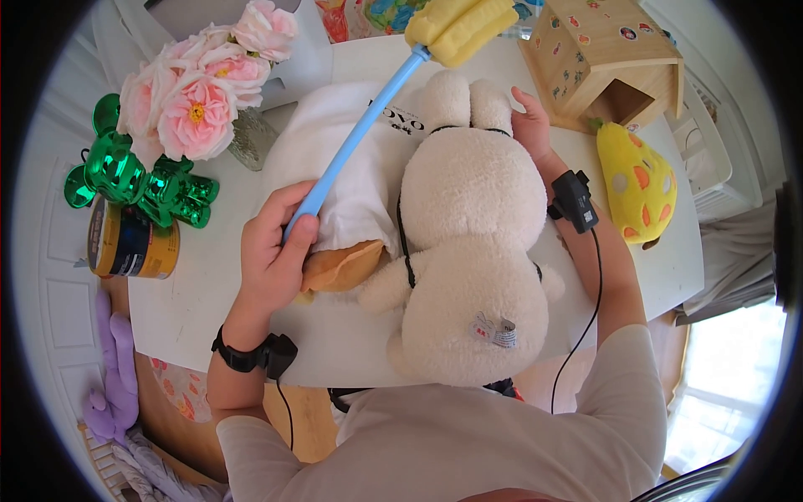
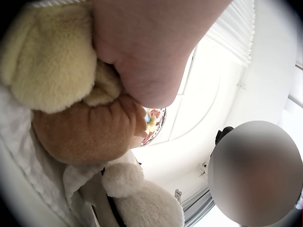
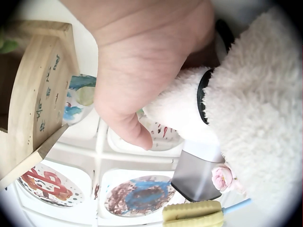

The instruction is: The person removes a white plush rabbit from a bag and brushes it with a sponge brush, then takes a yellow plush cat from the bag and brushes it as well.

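My left hand (image 1: 280,243) grips the light blue handle (image 1: 360,138) of a brush with a yellow sponge-like head (image 1: 460,32), which points away up over the table. Under that hand, a brown plush (image 1: 343,266) pokes out of a white printed cloth bag (image 1: 343,180); in the left wrist view, a pale yellow plush part (image 2: 52,56) lies against it. A cream plush rabbit (image 1: 473,188) lies back up before me, with black straps and a tag. My right hand (image 1: 531,130) is against the side of its head by an ear, thumb extended, its other fingers hidden behind the plush.
At left stand pink flowers (image 1: 201,109) in a glass vase (image 1: 251,138), and a shiny green bear figure (image 1: 138,171) above a yellow-and-black tin (image 1: 138,243). A wooden house (image 1: 602,50) and a yellow spotted plush pear (image 1: 636,184) stand at right.
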`<state>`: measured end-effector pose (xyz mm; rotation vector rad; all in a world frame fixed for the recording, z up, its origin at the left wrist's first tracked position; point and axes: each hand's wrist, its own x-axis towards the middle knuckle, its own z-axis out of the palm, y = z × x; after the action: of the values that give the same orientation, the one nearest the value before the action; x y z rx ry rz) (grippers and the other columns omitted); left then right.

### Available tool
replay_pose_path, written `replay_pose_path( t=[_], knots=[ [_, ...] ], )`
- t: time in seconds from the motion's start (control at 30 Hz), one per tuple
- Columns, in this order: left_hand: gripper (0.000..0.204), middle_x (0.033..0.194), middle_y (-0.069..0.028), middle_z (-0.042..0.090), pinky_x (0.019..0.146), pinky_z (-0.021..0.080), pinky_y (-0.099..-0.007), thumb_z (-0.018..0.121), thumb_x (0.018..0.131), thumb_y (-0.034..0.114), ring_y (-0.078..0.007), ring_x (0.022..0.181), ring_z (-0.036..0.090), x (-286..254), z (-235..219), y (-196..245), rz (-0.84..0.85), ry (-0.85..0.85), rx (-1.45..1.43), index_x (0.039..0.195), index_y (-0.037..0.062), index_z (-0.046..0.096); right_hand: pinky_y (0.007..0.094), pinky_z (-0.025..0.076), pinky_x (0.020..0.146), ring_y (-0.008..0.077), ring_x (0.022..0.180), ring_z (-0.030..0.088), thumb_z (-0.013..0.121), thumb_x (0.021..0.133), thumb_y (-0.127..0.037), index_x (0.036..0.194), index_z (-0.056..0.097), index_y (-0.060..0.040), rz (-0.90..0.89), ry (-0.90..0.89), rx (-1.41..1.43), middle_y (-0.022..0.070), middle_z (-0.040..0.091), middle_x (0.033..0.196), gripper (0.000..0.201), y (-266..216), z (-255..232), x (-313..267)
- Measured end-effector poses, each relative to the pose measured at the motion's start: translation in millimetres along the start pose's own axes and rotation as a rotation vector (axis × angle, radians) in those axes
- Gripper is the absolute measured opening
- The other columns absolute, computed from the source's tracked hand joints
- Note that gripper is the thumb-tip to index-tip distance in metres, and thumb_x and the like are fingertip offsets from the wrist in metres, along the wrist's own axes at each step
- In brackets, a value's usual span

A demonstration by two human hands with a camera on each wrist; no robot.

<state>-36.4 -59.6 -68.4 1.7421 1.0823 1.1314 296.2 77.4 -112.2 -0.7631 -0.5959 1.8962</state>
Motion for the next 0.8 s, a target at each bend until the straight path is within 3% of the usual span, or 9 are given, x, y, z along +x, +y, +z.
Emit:
replay_pose_path(
  t=[0.3, 0.4, 0.5, 0.8],
  knots=[
    [0.032, 0.079, 0.001, 0.052, 0.058, 0.035, -0.0173, 0.05, 0.098, 0.016, -0.004, 0.066, 0.042, -0.6, -0.6, 1.2, -0.022, -0.002, -0.005, 0.124, -0.002, 0.049, 0.0413, 0.039, 0.101, 0.0333, 0.112, 0.055, 0.047, 0.084, -0.051, 0.131, 0.049, -0.0002, 0.012, -0.094, 0.0, 0.0181, 0.057, 0.125, 0.069, 1.4, -8.7, 8.6],
    [0.032, 0.079, 0.0011, 0.052, 0.058, 0.035, -0.0173, 0.05, 0.098, 0.016, -0.0039, 0.067, 0.042, -1.8, -0.3, 1.5, -0.04, 0.005, -0.011, 0.124, -0.0021, 0.05, 0.0411, 0.039, 0.101, 0.033, 0.112, 0.055, 0.046, 0.084, -0.052, 0.131, 0.049, -0.0003, 0.031, -0.079, 0.036, 0.018, 0.057, 0.125, 0.07, 1.6, -3.2, 4.4],
    [0.031, 0.079, 0.0012, 0.052, 0.057, 0.034, -0.0171, 0.049, 0.098, 0.016, -0.0036, 0.066, 0.042, -0.4, 0.9, 1.0, -0.021, 0.011, -0.009, 0.123, -0.0021, 0.05, 0.041, 0.039, 0.101, 0.0328, 0.112, 0.055, 0.046, 0.084, -0.053, 0.131, 0.049, -0.0003, -0.015, 0.053, -0.045, 0.0177, 0.057, 0.124, 0.071, 0.8, 1.7, 1.9],
    [0.031, 0.078, 0.0014, 0.052, 0.057, 0.035, -0.0174, 0.049, 0.097, 0.015, -0.0036, 0.065, 0.042, -1.2, 0.1, 1.8, -0.028, 0.007, 0.002, 0.123, -0.0019, 0.05, 0.041, 0.039, 0.101, 0.0329, 0.112, 0.055, 0.046, 0.085, -0.053, 0.131, 0.049, 0.0, 0.012, -0.015, -0.019, 0.0181, 0.057, 0.125, 0.071, 0.6, -3.6, 2.9]
  ],
)
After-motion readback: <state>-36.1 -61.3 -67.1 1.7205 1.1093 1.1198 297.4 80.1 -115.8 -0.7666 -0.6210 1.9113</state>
